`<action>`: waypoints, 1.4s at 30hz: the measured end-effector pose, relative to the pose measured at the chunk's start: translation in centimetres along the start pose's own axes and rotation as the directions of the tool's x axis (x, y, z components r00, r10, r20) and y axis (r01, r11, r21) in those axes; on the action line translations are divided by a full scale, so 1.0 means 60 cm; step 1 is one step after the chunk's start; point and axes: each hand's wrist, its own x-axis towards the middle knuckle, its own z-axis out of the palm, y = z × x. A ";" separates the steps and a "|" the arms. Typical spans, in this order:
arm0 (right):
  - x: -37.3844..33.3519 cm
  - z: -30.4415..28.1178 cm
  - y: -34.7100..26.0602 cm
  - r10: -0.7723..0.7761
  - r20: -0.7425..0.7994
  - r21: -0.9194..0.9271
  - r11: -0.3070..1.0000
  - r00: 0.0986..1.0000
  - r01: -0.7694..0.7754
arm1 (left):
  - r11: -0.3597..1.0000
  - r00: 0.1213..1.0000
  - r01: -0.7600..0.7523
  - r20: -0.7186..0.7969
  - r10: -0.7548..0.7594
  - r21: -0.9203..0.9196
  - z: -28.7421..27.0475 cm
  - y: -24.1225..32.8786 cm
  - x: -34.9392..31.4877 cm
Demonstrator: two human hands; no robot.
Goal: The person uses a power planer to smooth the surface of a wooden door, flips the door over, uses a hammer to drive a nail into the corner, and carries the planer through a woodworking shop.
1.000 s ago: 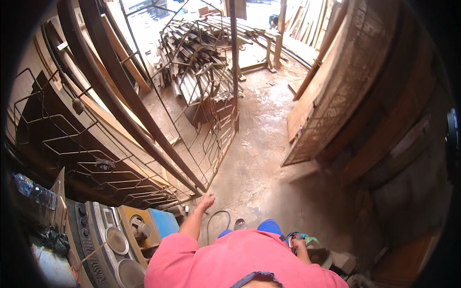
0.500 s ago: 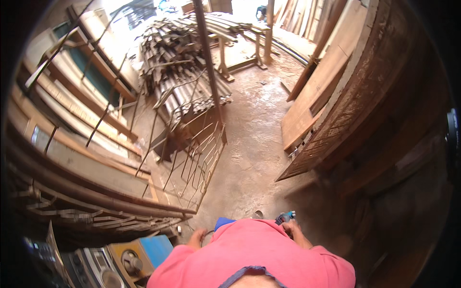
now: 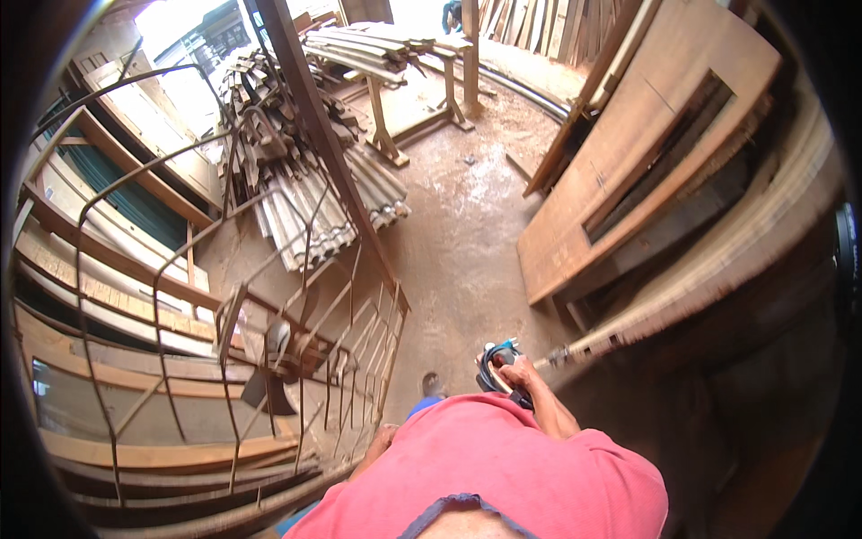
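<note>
My right hand (image 3: 517,370) is closed on a teal and black power tool (image 3: 489,366), held out in front of my body. A dark cord is looped in coils against the tool; its exact kind I cannot make out. My left hand (image 3: 383,439) hangs low by my left side, close to a barred metal gate (image 3: 395,359). The pink shirt partly covers it, and its fingers do not show clearly. One foot (image 3: 433,384) shows on the floor ahead of my body.
A brown metal post (image 3: 328,144) rises by the gate. Behind it stands a pile of corrugated sheets (image 3: 301,211) and scrap wood. Wooden doors (image 3: 575,242) lean along the right, boards (image 3: 117,296) along the left. Farther off are a wooden trestle (image 3: 382,126) and a concrete floor (image 3: 458,251).
I have moved forward past the gate's edge, and the speaker boxes at lower left have left view. My right hand has swung forward and inward with the power tool.
</note>
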 end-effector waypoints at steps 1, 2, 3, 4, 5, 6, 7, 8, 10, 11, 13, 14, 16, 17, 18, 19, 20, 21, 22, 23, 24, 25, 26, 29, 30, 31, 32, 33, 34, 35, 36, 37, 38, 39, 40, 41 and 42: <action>0.059 -0.007 0.015 -0.061 -0.242 -0.022 0.998 0.968 0.057 | 0.997 0.997 -0.071 -0.017 0.072 0.016 -0.027 0.062 0.056; 0.077 -0.017 -0.038 -0.083 -0.175 -0.063 0.995 0.981 0.073 | 0.996 0.993 -0.089 -0.079 0.089 0.009 -0.056 0.073 0.090; 0.110 -0.029 -0.058 -0.154 -0.275 -0.157 0.981 0.949 0.114 | 0.987 0.976 -0.162 -0.145 0.163 0.018 -0.088 0.132 0.137; 0.142 -0.045 -0.079 -0.229 -0.368 -0.253 0.957 0.901 0.140 | 0.974 0.951 -0.223 -0.211 0.224 0.031 -0.118 0.184 0.173; 0.151 -0.071 -0.110 -0.045 -0.261 -0.278 0.960 0.964 -0.030 | 0.970 0.966 -0.234 -0.096 0.240 0.069 -0.148 0.233 0.191; 0.153 -0.100 -0.134 0.142 -0.244 -0.058 0.985 0.959 -0.161 | 0.959 0.965 -0.263 0.040 0.260 0.108 -0.178 0.315 0.192; 0.157 -0.126 -0.162 0.157 -0.233 -0.006 0.987 0.960 -0.163 | 0.957 0.965 -0.262 0.032 0.261 0.121 -0.204 0.354 0.209; 0.173 -0.166 -0.184 0.168 -0.242 0.052 0.986 0.956 -0.160 | 0.932 0.939 -0.339 -0.011 0.343 0.129 -0.234 0.412 0.240; 0.209 -0.225 -0.213 0.207 -0.254 0.093 0.977 0.945 -0.189 | 0.900 0.907 -0.413 -0.027 0.421 0.139 -0.266 0.510 0.300; 0.219 -0.261 -0.241 0.211 -0.230 0.115 0.975 0.950 -0.189 | 0.924 0.924 -0.380 -0.055 0.377 -0.039 -0.280 0.569 0.336; 0.236 -0.328 -0.298 0.226 -0.166 0.142 0.969 0.960 -0.203 | 0.919 0.946 -0.324 -0.060 0.319 -0.225 -0.288 0.647 0.399; 0.271 -0.347 -0.306 0.229 -0.205 0.122 0.971 0.952 -0.207 | 0.900 0.958 -0.286 -0.076 0.277 -0.329 -0.294 0.682 0.433; 0.417 -0.361 -0.233 0.167 -0.230 -0.055 0.981 0.959 -0.184 | 0.829 0.975 -0.219 -0.085 0.204 -0.515 -0.303 0.767 0.500; 0.459 -0.390 -0.246 0.178 -0.079 0.027 0.984 0.981 -0.177 | 0.844 0.984 -0.177 -0.080 0.158 -0.506 -0.317 0.777 0.518; 0.432 -0.443 -0.350 0.214 0.040 0.125 0.968 0.976 -0.217 | 0.845 0.992 -0.118 -0.105 0.074 -0.521 -0.345 0.739 0.528; 0.465 -0.472 -0.352 0.187 -0.030 0.085 0.979 0.982 -0.184 | 0.903 0.995 -0.053 -0.098 0.012 -0.425 -0.355 0.760 0.544; 0.506 -0.498 -0.340 0.166 -0.096 0.025 0.986 0.982 -0.164 | 0.941 0.994 0.023 -0.091 -0.056 -0.337 -0.360 0.783 0.555; 0.546 -0.520 -0.330 0.108 -0.177 -0.067 0.990 0.978 -0.122 | 0.956 0.997 0.038 -0.048 -0.055 -0.292 -0.368 0.798 0.565; 0.588 -0.548 -0.356 0.087 -0.120 -0.056 0.994 0.989 -0.094 | 0.934 0.989 0.095 -0.072 -0.127 -0.345 -0.384 0.767 0.600; 0.613 -0.577 -0.374 0.091 -0.141 -0.057 0.993 0.986 -0.100 | 0.951 0.990 0.112 -0.049 -0.131 -0.288 -0.397 0.764 0.622; 0.636 -0.612 -0.398 0.101 -0.166 -0.045 0.993 0.981 -0.110 | 0.953 0.990 0.118 -0.040 -0.134 -0.278 -0.409 0.777 0.636; 0.668 -0.639 -0.406 0.111 -0.213 -0.011 0.993 0.971 -0.116 | 0.960 0.990 0.127 -0.025 -0.137 -0.248 -0.419 0.794 0.652; 0.704 -0.664 -0.420 0.114 -0.258 0.027 0.993 0.959 -0.111 | 0.972 0.991 0.128 -0.015 -0.134 -0.197 -0.436 0.811 0.665; 0.799 -0.735 -0.453 0.196 -0.273 0.109 0.979 0.942 -0.172 | 0.994 0.994 0.099 0.040 -0.098 -0.037 -0.476 0.878 0.732; 0.825 -0.757 -0.465 0.199 -0.306 0.105 0.979 0.931 -0.175 | 0.997 0.996 0.070 0.055 -0.071 0.012 -0.491 0.911 0.771; 0.846 -0.778 -0.472 0.219 -0.309 0.117 0.975 0.925 -0.191 | 0.997 0.997 0.034 0.064 -0.038 0.067 -0.513 0.953 0.820; 0.866 -0.806 -0.497 0.277 -0.276 0.176 0.956 0.920 -0.235 | 0.993 0.998 -0.010 0.070 0.002 0.121 -0.538 0.988 0.863; 0.881 -0.833 -0.521 0.333 -0.240 0.234 0.931 0.912 -0.279 | 0.985 0.996 -0.057 0.076 0.045 0.166 -0.555 1.023 0.905; 0.893 -0.861 -0.558 0.385 -0.198 0.303 0.899 0.901 -0.318 | 0.954 0.987 -0.151 0.083 0.134 0.258 -0.589 1.067 0.954; 0.874 -0.894 -0.597 0.389 -0.236 0.284 0.904 0.890 -0.320 | 0.860 0.953 -0.303 0.132 0.273 0.411 -0.621 1.105 1.000; 0.901 -0.919 -0.602 0.414 -0.229 0.300 0.891 0.881 -0.340 | 0.645 0.857 -0.496 0.208 0.471 0.582 -0.659 1.167 1.065; 0.957 -0.936 -0.627 0.348 -0.411 0.242 0.933 0.843 -0.267 | 0.159 0.607 -0.601 0.318 0.728 0.783 -0.720 1.236 1.135; 1.001 -0.926 -0.628 0.285 -0.546 0.174 0.958 0.788 -0.226 | -0.070 0.439 -0.532 0.346 0.830 0.844 -0.761 1.307 1.191; 1.051 -0.928 -0.544 0.366 -0.498 0.300 0.923 0.786 -0.240 | 0.087 0.569 -0.645 0.400 0.719 0.759 -0.752 1.448 1.214; 1.094 -0.943 -0.501 0.389 -0.445 0.405 0.891 0.807 -0.206 | 0.297 0.649 -0.631 0.278 0.708 0.717 -0.751 1.556 1.231; 1.115 -0.965 -0.521 0.321 -0.469 0.452 0.888 0.823 -0.089 | 0.510 0.735 -0.574 0.128 0.666 0.641 -0.765 1.644 1.250; 1.126 -0.997 -0.545 0.261 -0.492 0.492 0.870 0.831 0.018 | 0.525 0.686 -0.608 0.061 0.725 0.595 -0.769 1.722 1.255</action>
